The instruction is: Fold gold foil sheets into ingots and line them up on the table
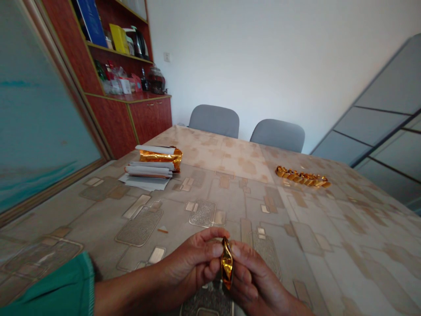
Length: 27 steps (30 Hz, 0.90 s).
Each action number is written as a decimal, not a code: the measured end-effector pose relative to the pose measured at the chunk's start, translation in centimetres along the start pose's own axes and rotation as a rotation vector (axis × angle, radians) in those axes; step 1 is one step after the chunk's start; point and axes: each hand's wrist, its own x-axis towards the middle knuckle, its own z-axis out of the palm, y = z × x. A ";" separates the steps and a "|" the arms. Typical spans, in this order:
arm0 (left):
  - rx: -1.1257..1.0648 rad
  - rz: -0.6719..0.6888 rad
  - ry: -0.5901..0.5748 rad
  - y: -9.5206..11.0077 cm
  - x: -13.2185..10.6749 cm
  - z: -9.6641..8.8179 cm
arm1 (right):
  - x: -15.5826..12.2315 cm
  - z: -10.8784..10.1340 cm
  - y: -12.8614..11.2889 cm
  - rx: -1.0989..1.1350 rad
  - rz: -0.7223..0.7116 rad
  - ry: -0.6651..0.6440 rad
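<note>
Gold foil wraps a narrow, crimped packet (226, 263), held nearly upright between the two hands above the table. The left hand (194, 265) pinches it from one side, its thumb and bent fingers closed on the foil. The right hand (251, 274) presses in from the other side, its fingers curled around the lower part, so both hands are firmly grasping the packet. What lies inside the foil, if anything, cannot be told.

Just past the fingertips, a small tan scrap (162, 230) lies alone on the patterned table cover (345, 245), at about 11 o'clock. Farther out at 1 o'clock, a tight row of gold foil pieces (301, 177) lies well apart from the hands, the pieces crimped much like the one in hand and overlapping along the row.

At 11 o'clock, a stack of white papers (148, 172) sits near the table's far left edge. A bundle of gold foil sheets (160, 155) rests on it, with another white sheet on top. Nothing in either hand reaches toward these piles.

A green sleeve (49, 285) enters at 8 o'clock on the left arm. Beyond the table, two gray chairs (213, 120) stand at 12 o'clock, and a red wooden cabinet (149, 116) with crowded shelves stands at 11 o'clock.
</note>
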 end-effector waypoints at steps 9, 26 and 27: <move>0.012 0.010 -0.086 -0.4 0.6 -0.9 | -0.1 0.2 0.0 0.015 -0.012 0.010; -0.020 0.051 -0.018 -0.2 0.8 -0.8 | 0.0 0.1 -0.6 -0.083 -0.030 0.164; -0.026 0.044 -0.022 -0.2 0.8 -0.9 | 0.0 0.1 -0.7 -0.068 -0.022 0.165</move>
